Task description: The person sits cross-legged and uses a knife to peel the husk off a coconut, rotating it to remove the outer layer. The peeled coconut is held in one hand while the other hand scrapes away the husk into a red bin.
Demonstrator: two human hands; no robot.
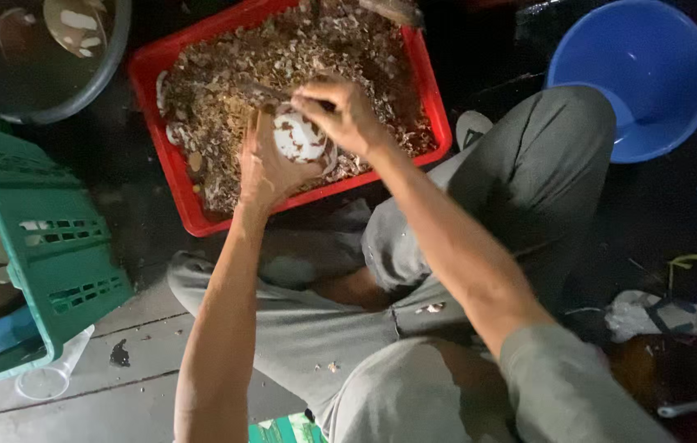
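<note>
Now | left hand (265, 168) grip cups one white piece (297, 137) | right hand (340, 113) grip pinches it | one red tray (174, 172)

Pale round coconut piece (297, 138), held upright

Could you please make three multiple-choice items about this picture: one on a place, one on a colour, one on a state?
1. Where do the hands work?
A. over the red crate
B. over the blue basin
C. inside the green crate

2. What colour is the basin at the upper right?
A. red
B. blue
C. yellow

3. How is the white coconut piece held?
A. lying loose on the floor
B. cupped in the left hand
C. resting on the knee

Answers:
1. A: both hands are above the red crate full of brown shavings.
2. B: the basin is blue.
3. B: the left hand cups the white coconut piece while the right hand works on it with a thin tool.
</note>
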